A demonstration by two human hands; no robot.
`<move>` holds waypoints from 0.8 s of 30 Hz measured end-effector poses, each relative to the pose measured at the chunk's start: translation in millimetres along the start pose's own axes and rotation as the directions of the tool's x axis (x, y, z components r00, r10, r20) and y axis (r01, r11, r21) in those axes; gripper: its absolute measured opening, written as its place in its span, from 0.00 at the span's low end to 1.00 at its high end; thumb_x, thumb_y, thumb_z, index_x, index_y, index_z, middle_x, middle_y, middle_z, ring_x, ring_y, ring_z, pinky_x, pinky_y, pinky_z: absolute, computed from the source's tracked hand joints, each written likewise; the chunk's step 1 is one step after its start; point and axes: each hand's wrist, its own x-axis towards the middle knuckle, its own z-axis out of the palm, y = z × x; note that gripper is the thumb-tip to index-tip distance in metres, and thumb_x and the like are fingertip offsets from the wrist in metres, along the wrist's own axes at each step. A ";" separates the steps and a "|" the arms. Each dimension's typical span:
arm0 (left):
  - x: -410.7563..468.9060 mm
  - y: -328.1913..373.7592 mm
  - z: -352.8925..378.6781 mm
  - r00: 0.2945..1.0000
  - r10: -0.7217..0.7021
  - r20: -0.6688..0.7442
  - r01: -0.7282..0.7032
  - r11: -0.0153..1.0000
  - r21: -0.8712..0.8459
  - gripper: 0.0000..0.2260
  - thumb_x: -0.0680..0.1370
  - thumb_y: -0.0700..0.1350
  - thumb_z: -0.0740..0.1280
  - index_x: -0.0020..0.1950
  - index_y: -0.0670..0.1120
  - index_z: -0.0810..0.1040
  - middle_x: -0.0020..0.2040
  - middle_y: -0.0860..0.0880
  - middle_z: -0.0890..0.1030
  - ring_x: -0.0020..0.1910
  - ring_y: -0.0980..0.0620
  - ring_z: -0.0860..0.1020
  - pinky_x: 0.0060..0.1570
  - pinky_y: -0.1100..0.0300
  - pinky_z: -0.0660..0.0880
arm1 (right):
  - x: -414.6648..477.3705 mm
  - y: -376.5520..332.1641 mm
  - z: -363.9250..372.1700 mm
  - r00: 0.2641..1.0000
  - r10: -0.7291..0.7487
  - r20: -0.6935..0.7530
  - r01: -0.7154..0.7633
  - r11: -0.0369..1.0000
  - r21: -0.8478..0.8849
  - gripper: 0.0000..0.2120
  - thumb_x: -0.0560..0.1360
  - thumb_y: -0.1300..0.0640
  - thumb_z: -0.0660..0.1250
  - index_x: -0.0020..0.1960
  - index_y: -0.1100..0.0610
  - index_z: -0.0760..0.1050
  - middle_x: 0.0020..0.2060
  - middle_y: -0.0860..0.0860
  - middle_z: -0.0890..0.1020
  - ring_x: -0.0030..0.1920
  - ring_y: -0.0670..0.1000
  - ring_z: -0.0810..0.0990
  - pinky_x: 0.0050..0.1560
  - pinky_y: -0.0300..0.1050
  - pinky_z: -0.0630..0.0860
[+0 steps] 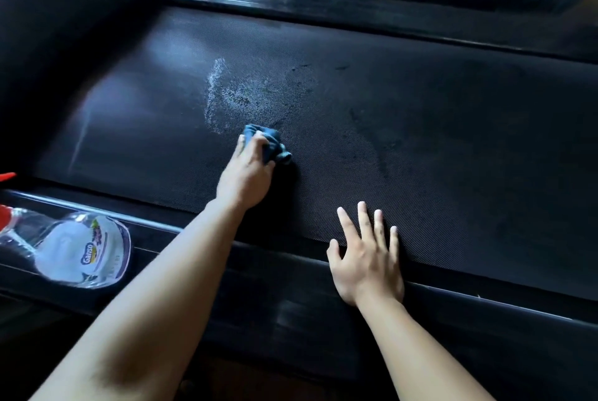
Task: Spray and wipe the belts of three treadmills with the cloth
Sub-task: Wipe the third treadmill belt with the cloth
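So the left hand has the blue cloth bunched up in curled fingers and pressed down on the treadmill belt, roughly mid-width. The thing that matters for the next stroke: the white foamy patch sits just beyond the cloth, up and a bit to the left, nearly touching it. The belt's long axis runs side to side across the view, so I'd guess the wipe has to push away from the body and leftward to catch that foam. The left hand is clearly the nearer one. The right hand is flat, fingers spread, resting on the near edge of the belt (looks like bracing, grabbing nothing). The spray bottle lies on its side on the near rail, well off to the left.
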 end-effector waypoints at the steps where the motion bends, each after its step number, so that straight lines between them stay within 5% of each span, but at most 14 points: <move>1: -10.3 9.3 6.8 0.994 0.101 0.035 -0.102 0.995 0.015 0.18 0.78 0.46 0.67 0.67 0.48 0.68 0.74 0.43 0.68 0.78 0.41 0.59 0.75 0.48 0.61 | 0.2 -0.1 0.4 1.000 0.002 0.000 -0.002 1.000 0.001 0.33 0.74 0.39 0.46 0.78 0.41 0.56 0.80 0.51 0.53 0.79 0.57 0.50 0.77 0.61 0.45; 4: -49.0 21.7 17.9 0.955 0.287 0.071 -0.292 0.954 0.073 0.20 0.78 0.43 0.69 0.69 0.44 0.71 0.73 0.46 0.70 0.78 0.41 0.59 0.77 0.52 0.55 | -0.1 0.3 1.4 1.000 0.005 -0.015 -0.005 1.000 0.014 0.32 0.74 0.40 0.49 0.78 0.41 0.57 0.80 0.50 0.54 0.79 0.57 0.51 0.77 0.61 0.46; 7: -69.9 0.5 13.8 0.947 0.315 0.067 -0.322 0.922 0.214 0.21 0.77 0.46 0.70 0.69 0.46 0.72 0.73 0.48 0.71 0.76 0.39 0.64 0.75 0.44 0.60 | 0.9 2.4 2.0 1.000 -0.004 -0.011 0.004 0.999 0.035 0.31 0.74 0.40 0.51 0.78 0.41 0.57 0.80 0.50 0.53 0.79 0.56 0.49 0.77 0.60 0.44; 11: -63.1 -40.5 -11.6 0.998 0.056 -0.043 -0.042 0.964 0.263 0.21 0.78 0.44 0.68 0.71 0.47 0.72 0.76 0.48 0.69 0.75 0.37 0.63 0.72 0.44 0.59 | 0.6 4.4 0.8 1.000 -0.012 -0.005 0.012 0.998 0.061 0.31 0.74 0.40 0.52 0.77 0.41 0.58 0.80 0.50 0.54 0.79 0.56 0.50 0.77 0.60 0.45; 17: -0.2 -64.4 -29.6 0.949 -0.223 -0.223 0.261 0.952 0.161 0.21 0.82 0.48 0.56 0.75 0.57 0.65 0.79 0.52 0.62 0.77 0.42 0.57 0.78 0.52 0.51 | 16.6 -4.1 -6.6 0.997 -0.029 -0.075 0.038 0.992 0.120 0.28 0.73 0.44 0.59 0.72 0.48 0.69 0.76 0.54 0.64 0.78 0.60 0.54 0.77 0.62 0.49; 20: 31.6 -55.4 -17.8 0.995 -0.061 -0.076 0.084 0.930 0.358 0.25 0.80 0.51 0.46 0.76 0.57 0.65 0.79 0.50 0.62 0.78 0.43 0.58 0.78 0.46 0.51 | 45.2 -19.3 -10.2 0.986 -0.106 -0.126 0.122 0.984 0.126 0.25 0.73 0.46 0.61 0.70 0.50 0.71 0.75 0.55 0.66 0.77 0.60 0.56 0.77 0.61 0.49; 24: 25.1 1.7 1.6 0.919 0.380 0.108 -0.383 0.791 0.477 0.15 0.76 0.43 0.61 0.57 0.44 0.85 0.64 0.48 0.81 0.66 0.41 0.76 0.65 0.36 0.72 | 87.1 -42.3 -9.1 0.983 -0.091 -0.157 0.119 0.976 0.182 0.24 0.74 0.48 0.60 0.69 0.52 0.72 0.74 0.56 0.67 0.76 0.62 0.57 0.76 0.62 0.50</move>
